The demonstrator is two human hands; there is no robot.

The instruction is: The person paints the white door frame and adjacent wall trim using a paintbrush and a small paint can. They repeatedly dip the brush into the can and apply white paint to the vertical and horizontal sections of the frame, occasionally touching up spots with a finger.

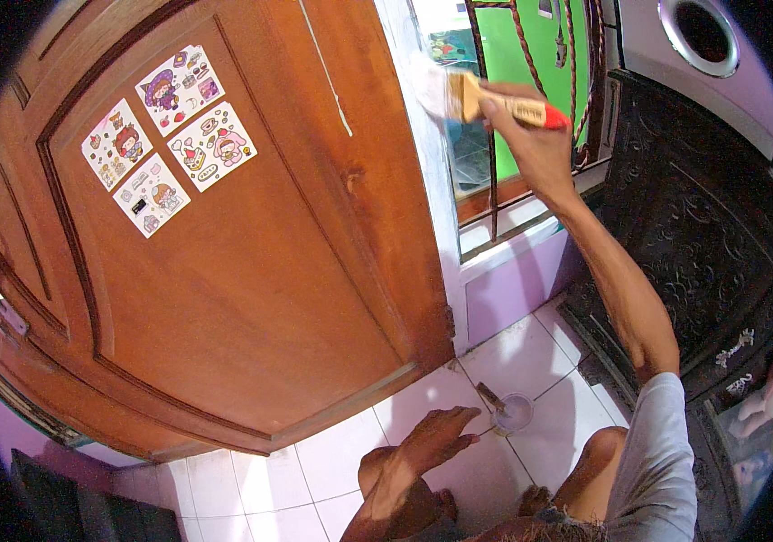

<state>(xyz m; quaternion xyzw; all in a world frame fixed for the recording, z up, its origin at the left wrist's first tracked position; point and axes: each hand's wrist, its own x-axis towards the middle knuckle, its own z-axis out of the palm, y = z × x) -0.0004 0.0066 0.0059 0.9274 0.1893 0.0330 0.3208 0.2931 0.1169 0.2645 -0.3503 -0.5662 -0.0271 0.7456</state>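
My right hand [531,140] is closed around the handle of a paintbrush [468,98] with a red tip. Its bristles, coated white, press against the white door frame [445,194] between the wooden door and the window. My left hand [441,438] hangs low by my bent knee, its fingers stretched out and nothing in them. Just beyond those fingertips a small clear tub [515,417] of whitish liquid stands on the floor, with a brown stick-like thing [492,396] leaning at its rim.
The brown wooden door [269,298] fills the left, bearing several cartoon stickers [174,90] and a white drip [343,113]. Window bars [493,154] are right of the frame. A dark carved wooden panel [675,217] stands at right. White tiles [341,452] cover the floor.
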